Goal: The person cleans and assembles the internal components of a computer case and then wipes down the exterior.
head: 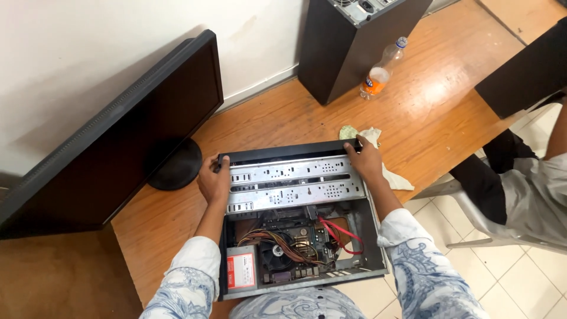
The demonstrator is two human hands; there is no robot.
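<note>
An open desktop computer case (295,183) lies flat on a wooden desk (277,118), its silver drive cage, motherboard, fan, coloured wires and red cables exposed. My left hand (214,180) grips the case's far left corner at the black front panel. My right hand (366,160) grips the far right corner of the same panel. Both forearms wear blue-and-white patterned sleeves. A power supply with a red-and-white label (242,272) sits in the near left of the case.
A black monitor (112,136) on a round stand is at the left against the wall. A black tower case (348,44) stands at the back, an orange drink bottle (381,71) beside it. A crumpled cloth (384,156) lies right of the case. Another person sits on a chair (472,210) at right.
</note>
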